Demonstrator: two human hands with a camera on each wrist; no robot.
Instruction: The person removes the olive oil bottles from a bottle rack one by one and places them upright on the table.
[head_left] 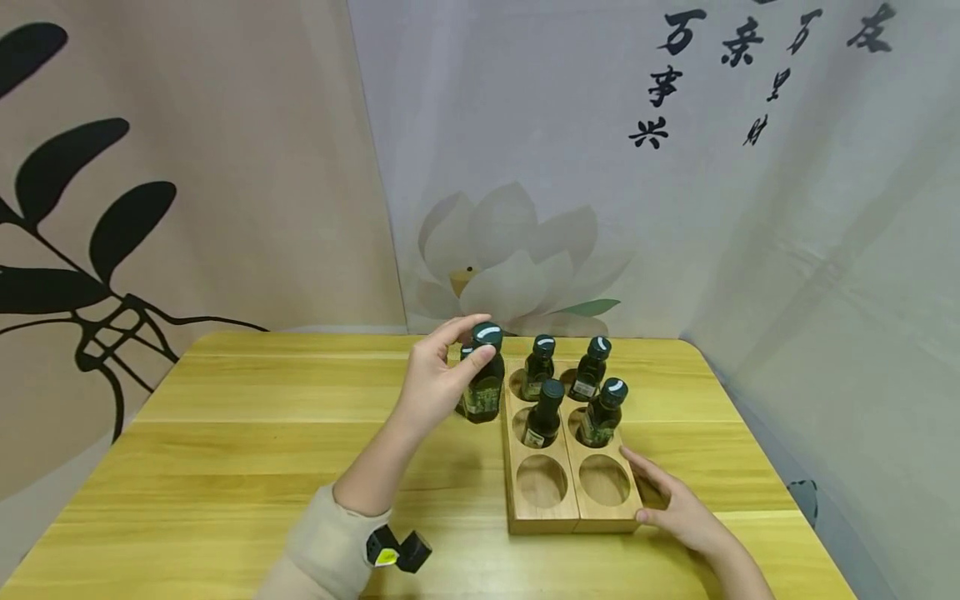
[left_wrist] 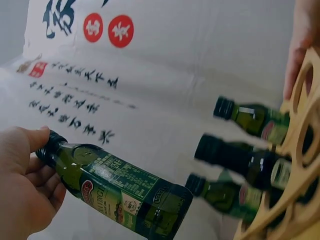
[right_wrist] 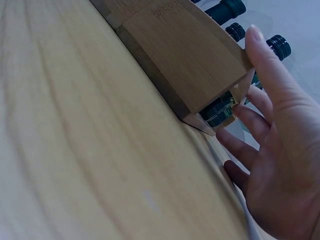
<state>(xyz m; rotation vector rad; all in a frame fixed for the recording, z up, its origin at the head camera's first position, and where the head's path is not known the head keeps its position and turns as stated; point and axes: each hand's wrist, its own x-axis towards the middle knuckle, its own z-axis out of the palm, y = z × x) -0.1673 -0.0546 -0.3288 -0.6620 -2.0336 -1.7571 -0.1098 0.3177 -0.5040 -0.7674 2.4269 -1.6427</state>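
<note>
Spanning most of the head view, yellow wooden table carries everything; printed fabric backdrop with lotus and calligraphy closes in behind and on both sides. Wooden bottle rack sits right of centre, four small dark bottles standing in far holes, two near holes bare. Right hand lies flat against rack's near right corner, fingers straight and relaxed, bracing it. Left hand grips olive oil bottle round cap and neck, thumb and fingers curled, bottle just left of rack, above table; one more bottle partly hidden behind it. Judgement: good placement needs bottle kept upright, base centred over a bare hole, lowered straight, clear of neighbouring caps, right hand holding rack from sliding.
</note>
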